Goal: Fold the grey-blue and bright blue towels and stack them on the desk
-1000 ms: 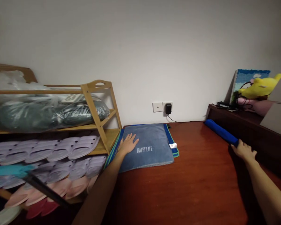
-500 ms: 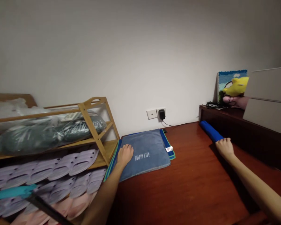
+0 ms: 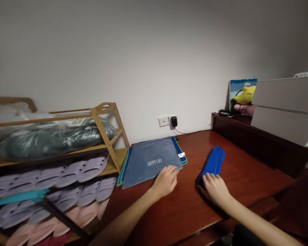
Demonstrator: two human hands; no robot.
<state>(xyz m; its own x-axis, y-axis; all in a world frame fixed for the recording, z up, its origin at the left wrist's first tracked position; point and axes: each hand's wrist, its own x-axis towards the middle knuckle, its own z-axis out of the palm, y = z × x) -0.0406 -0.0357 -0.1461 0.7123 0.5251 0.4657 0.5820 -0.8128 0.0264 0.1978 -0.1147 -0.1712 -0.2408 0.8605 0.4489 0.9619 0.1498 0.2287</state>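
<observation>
My right hand (image 3: 215, 188) is closed on the near end of a long, folded blue cloth (image 3: 215, 160), which lies on the reddish-brown wooden table (image 3: 236, 177). To its left, a grey-blue towel (image 3: 149, 153) printed "HAPPY LIFE" is spread flat. Blue cloths with green edging (image 3: 122, 171) show from under its sides, and a white tag (image 3: 181, 155) sticks out at the right. My left hand (image 3: 166, 181) hovers at or touches the towel's near right corner, its fingers loosely stretched and holding nothing I can see.
A wooden rack (image 3: 102, 131) on the left carries a plastic-wrapped bundle (image 3: 41, 141) and several lilac clogs (image 3: 69, 174). White boxes (image 3: 284, 116) and a yellow plush toy (image 3: 246, 95) sit on the dark ledge (image 3: 248, 138) at right. A black plug (image 3: 174, 121) is in the wall socket.
The blue cloth has come away from the ledge, leftward and nearer, with my right hand. My left hand has moved right from the towel's left side to its near right corner.
</observation>
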